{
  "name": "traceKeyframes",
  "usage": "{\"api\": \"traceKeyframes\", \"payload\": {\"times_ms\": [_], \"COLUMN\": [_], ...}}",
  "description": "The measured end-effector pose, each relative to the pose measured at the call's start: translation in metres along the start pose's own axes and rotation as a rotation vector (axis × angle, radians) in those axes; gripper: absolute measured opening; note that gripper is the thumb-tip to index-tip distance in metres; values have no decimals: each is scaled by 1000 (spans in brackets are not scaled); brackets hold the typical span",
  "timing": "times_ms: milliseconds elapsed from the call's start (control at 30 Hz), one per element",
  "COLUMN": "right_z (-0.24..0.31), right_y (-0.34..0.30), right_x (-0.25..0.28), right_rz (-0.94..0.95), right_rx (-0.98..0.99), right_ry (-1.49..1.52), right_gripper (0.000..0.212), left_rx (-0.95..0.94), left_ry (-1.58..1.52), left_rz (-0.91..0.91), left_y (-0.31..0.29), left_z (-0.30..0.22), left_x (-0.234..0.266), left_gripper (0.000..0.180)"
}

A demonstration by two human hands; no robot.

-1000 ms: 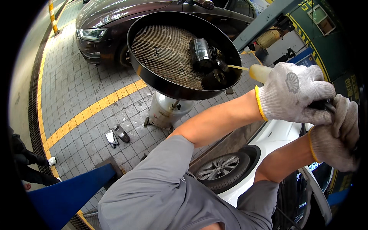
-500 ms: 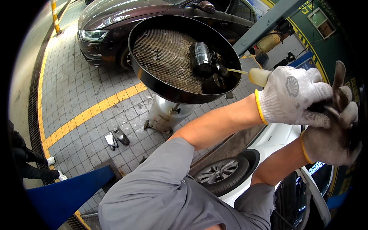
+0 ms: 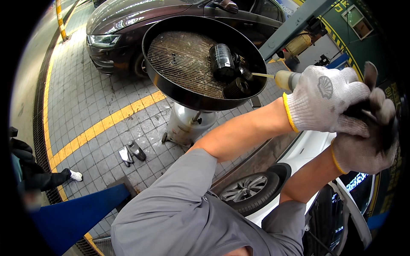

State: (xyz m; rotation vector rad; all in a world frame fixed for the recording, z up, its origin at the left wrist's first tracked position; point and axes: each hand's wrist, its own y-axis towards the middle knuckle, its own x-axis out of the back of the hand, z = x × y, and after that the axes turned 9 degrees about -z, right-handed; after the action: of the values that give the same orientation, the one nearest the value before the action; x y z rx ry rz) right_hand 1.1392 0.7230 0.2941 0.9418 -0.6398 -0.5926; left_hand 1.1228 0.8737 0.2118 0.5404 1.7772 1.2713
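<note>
Since the earlier frames, my right hand [image 3: 364, 147] has shifted slightly up and leftward, and a bystander's white shoe [image 3: 76, 175] has moved rightward. My gloved hands are together at upper right, fingers bent; whether they are clamped on anything I cannot tell. A pale cylinder [image 3: 285, 80] lies just beside my left hand [image 3: 322, 100], its thin stem reaching over the round black pan [image 3: 167, 86], which holds a black canister [image 3: 222, 61].

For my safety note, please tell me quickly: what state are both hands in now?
Left hand: closed, apparently around a dark object, mostly hidden.
Right hand: blurred; open or closed cannot be told.
</note>
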Motion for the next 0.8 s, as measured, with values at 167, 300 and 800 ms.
{"api": "traceKeyframes", "payload": {"times_ms": [167,300,800], "right_z": [-4,-20,-85], "right_y": [15,0,63], "right_x": [-29,-32,-76], "right_rz": [128,-188,-248], "right_rx": [-55,385,385], "right_ry": [294,-680,86], "right_gripper": [60,44,61], "left_rx": [-49,-13,319], "left_ry": [51,-96,-403], "left_rz": [-23,-105,213], "left_y": [6,10,78], "left_z": [3,7,46], "left_x": [-1,-9,48], "left_gripper": [70,60,41]}}
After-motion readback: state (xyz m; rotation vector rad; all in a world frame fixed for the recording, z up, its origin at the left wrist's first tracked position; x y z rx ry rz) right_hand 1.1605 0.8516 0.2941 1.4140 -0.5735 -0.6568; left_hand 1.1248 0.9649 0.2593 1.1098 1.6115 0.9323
